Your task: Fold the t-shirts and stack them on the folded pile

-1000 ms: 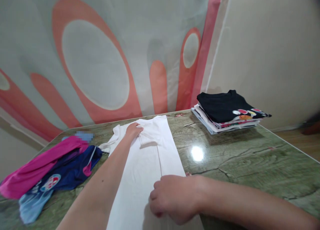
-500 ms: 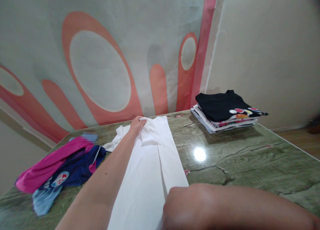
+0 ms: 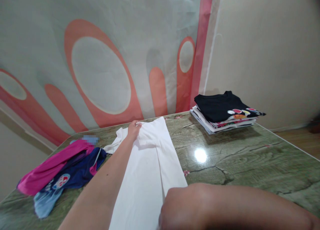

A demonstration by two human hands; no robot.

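Note:
A white garment [image 3: 142, 176] lies stretched lengthwise over the table, with a fold running down its right part. My left hand [image 3: 134, 130] reaches to its far end near the wall and pinches the cloth between closed fingers. At the near end, my right hand [image 3: 175, 206] is closed in a fist on the garment's right edge; its fingertips are hidden beneath the hand. A loose white part of the cloth sticks out left of my left wrist.
On the right of the table [image 3: 250, 160] stands a stack of folded clothes with a black shirt [image 3: 217, 106] on top. Pink clothing [image 3: 55, 166] and navy clothing [image 3: 77, 171] lie in a loose heap at the left. A patterned wall borders the table's far edge.
My left hand has shifted slightly left and nearer with the far end of the white garment, whose far right corner now looks more pointed. The view has tilted a little.

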